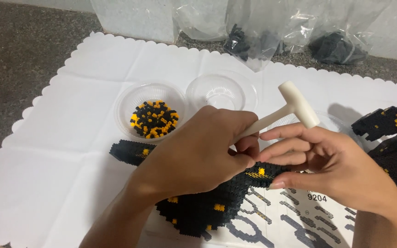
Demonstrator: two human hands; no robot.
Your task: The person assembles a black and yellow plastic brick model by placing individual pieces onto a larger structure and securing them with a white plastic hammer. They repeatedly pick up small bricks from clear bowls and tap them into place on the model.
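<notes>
- Head view, surroundings: a white scalloped cloth (70, 151) covers a speckled grey floor (19, 55). On it stand two clear plastic bowls; the left bowl (150, 108) holds loose black and yellow small bricks (154, 119), the right bowl (220, 91) looks bare inside. Clear bags (258, 32) with dark pieces lie along the far edge. A printed instruction sheet (299, 216) lies near the bottom, and further built black sections (394, 142) with yellow spots sit at the right.
- Head view, what blocks sight: both hands cover the middle of the black brick model (198, 211) (its yellow dots show here and there), so the spot being worked on is hidden.
- Head view, hands: the left hand (194, 156) is closed in a fist around the handle of a small white plastic mallet (295, 110), whose head rises above the fingers. The right hand (327, 165) is half curled, fingers stretched leftward, fingertips meeting the left hand's and resting at the model's upper edge; whether it pinches anything I cannot tell.
</notes>
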